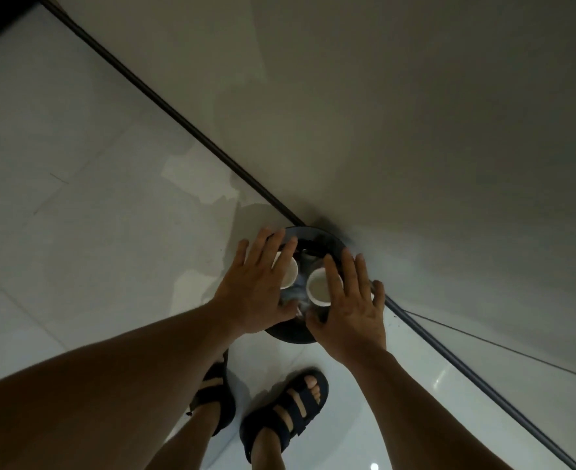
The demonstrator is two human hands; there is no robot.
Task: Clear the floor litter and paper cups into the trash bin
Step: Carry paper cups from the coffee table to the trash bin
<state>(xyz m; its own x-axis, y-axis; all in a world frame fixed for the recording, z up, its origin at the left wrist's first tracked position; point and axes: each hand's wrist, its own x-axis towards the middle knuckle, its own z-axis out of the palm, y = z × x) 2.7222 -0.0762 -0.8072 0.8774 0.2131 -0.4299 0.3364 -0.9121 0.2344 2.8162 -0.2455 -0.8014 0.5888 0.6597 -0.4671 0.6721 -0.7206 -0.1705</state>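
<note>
Closest to the camera are two feet in dark strap sandals [285, 413], standing on a shiny white tile floor [76, 198]. No words or labels can be read on anything here.

Two bare arms reach forward and down from the bottom corners. The left hand [252, 286] is flat, palm down, with its fingers spread wide apart. It holds nothing. Its fingers lie over the rim of a white paper cup [288, 273]. The right hand [351, 307] is flat and spread open too, and it holds nothing. Its fingers cover part of a second paper cup [319, 287].

Both cups sit open side up inside the round black trash bin [291, 335], just below the hands. Some crumpled, pale litter [296, 295] shows between the cups.

The bin stands against the plain grey wall [415, 113]. A dark strip [164, 105] runs along the bottom of the wall.
</note>
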